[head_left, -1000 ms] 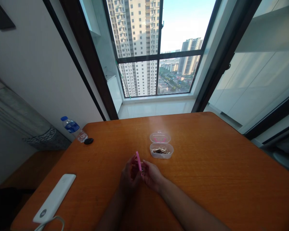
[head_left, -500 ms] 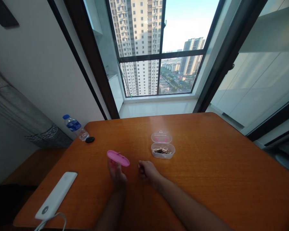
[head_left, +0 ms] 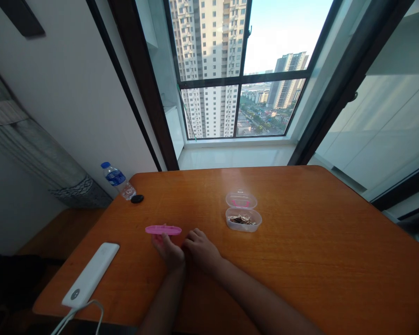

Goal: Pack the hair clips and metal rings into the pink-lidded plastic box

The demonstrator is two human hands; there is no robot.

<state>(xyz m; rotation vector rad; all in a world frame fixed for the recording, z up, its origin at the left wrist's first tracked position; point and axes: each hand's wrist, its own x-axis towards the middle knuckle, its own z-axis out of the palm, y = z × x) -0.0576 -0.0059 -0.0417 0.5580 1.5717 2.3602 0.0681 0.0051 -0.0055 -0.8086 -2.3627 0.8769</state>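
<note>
Our left hand (head_left: 168, 249) pinches a flat pink plastic strip (head_left: 163, 230) at its fingertips, and the strip lies crosswise just above the fingers. Our right hand (head_left: 201, 249) rests just beside it on the orange wooden table (head_left: 300, 260), its fingers (head_left: 194, 236) loosely curled, narrow and holding nothing we can see. Ahead of those fingers, an open clear plastic box (head_left: 243, 219) holds small brass-coloured pieces, with its lid (head_left: 241, 200) lying beyond it. Well left of our fingers are a blue-labelled water bottle (head_left: 116, 177), a black disc (head_left: 137, 198) and a white power bank (head_left: 91, 274) with its cable (head_left: 84, 311). Far beyond our fingers, past a pale tiled floor (head_left: 230, 158), a tall window (head_left: 209, 107) looks onto high-rise towers (head_left: 209, 60).
</note>
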